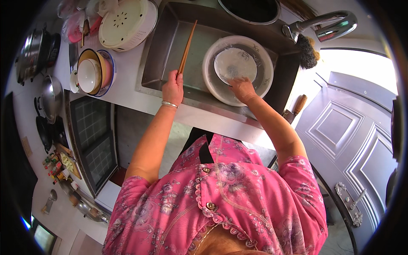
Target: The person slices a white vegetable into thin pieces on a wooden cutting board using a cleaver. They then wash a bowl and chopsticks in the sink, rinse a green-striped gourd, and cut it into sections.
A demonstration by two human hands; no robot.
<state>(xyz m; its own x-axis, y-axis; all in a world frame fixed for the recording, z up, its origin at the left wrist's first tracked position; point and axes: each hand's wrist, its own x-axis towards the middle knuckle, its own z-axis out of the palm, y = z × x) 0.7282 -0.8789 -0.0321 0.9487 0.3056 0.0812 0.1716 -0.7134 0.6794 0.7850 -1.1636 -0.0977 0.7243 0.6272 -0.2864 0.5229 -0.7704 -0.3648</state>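
Note:
My left hand [173, 87], at the sink's near edge, is closed round the thick ends of brown wooden chopsticks [187, 49]. Their thin ends point up and away over the steel sink [168, 55]. On the sink's right side stands a pale round basin [208, 78] with a white plate [231, 63] in it. Reaching in from the near side, my right hand [243, 90] has its fingers over the plate's near rim and seems to grip it. The undersides of those fingers are hidden.
A curved metal faucet [325, 25] rises at the back right, near a dark scrubber [307, 51]. Stacked bowls [90, 76] and a white colander [125, 25] sit on the left counter. A wooden-handled knife [299, 104] lies right of the sink. A dark round pan [250, 8] is behind.

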